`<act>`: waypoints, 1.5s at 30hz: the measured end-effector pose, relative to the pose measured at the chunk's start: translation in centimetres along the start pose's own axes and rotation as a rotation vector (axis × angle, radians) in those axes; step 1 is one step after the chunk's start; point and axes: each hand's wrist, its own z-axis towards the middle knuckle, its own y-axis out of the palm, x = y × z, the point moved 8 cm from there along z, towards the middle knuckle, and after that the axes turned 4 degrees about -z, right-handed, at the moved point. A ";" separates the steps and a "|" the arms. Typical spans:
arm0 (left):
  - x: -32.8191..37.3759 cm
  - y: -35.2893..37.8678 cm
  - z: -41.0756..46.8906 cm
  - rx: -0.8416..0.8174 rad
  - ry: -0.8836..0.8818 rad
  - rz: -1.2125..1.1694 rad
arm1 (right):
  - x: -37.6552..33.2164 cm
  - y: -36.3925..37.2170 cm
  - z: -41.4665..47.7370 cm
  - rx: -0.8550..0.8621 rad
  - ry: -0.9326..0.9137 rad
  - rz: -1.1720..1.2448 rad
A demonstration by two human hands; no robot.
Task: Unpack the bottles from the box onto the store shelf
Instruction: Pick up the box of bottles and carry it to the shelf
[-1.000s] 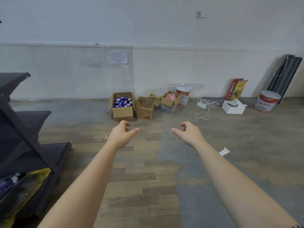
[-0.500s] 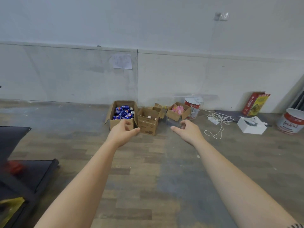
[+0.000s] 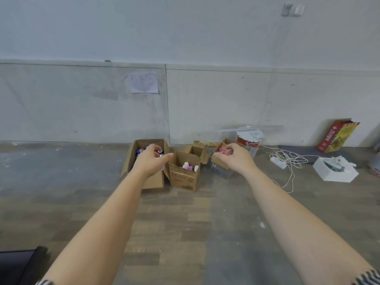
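Hands outstretched toward floor boxes, left hand (image 3: 151,161) grip loosely apart, right hand (image 3: 236,159) likewise, both empty

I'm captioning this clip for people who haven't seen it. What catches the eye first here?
Two bare arms stretch forward, the left hand and right hand empty and half open. Ahead, a cluster of open cardboard boxes sits on the floor against the grey wall, bottles showing inside. Right of them lie a white cable and a red-and-yellow carton.
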 end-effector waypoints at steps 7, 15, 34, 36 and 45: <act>2.2 3.7 14.6 -0.018 -0.013 0.047 | 0.5 0.0 15.0 -0.014 0.002 0.035; 4.9 9.8 30.7 0.062 -0.089 -0.022 | 2.0 0.2 34.5 -0.127 -0.079 0.046; -4.5 13.8 49.9 0.230 -0.542 -0.032 | -0.4 12.8 62.4 -0.464 -0.220 -0.152; -6.2 13.8 51.4 0.222 -0.577 -0.017 | -0.6 14.7 64.2 -0.483 -0.210 -0.154; -17.4 18.3 56.7 0.210 -0.737 -0.050 | 2.3 27.1 71.2 -0.577 -0.223 -0.198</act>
